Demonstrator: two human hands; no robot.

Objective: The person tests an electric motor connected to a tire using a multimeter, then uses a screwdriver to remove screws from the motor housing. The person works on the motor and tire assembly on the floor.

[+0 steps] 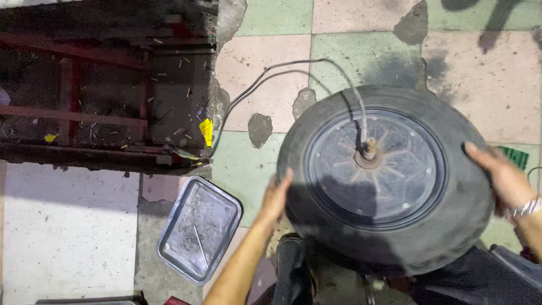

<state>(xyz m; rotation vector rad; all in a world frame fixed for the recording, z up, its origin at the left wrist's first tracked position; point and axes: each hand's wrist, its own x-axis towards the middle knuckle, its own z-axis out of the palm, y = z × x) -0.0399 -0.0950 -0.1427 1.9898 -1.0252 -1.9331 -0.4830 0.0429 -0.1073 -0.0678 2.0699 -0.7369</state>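
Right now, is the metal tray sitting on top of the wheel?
No, the metal tray lies on the floor to the left of the wheel, apart from it.

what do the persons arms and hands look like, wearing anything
Both forearms are bare, with no sleeves and no gloves in view. The left hand has nothing on it or on its wrist that shows. The right hand has a silvery metal band around the wrist; whether it is a watch strap or a bracelet is too blurred to tell. No rings can be made out.
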